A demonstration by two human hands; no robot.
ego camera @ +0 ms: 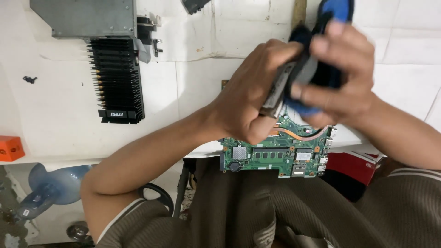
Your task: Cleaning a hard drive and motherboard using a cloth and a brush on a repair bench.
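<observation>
red box (356,166) sits low right by the table (193,82) edge, partly under the right arm; small orange block (10,148) at far left edge, & a black finned heatsink (117,78) w/ a small white label strip at its lower end lies upper left under a grey metal plate (85,17). left hand (250,94) is curled round a flat grey part (279,87), gripping it edge-on, while right hand (342,76) has fingers wrapped over a blue-black cloth (317,69) pressed vs that part, both held up above the green circuit board (275,154) at the table's near edge.
</observation>
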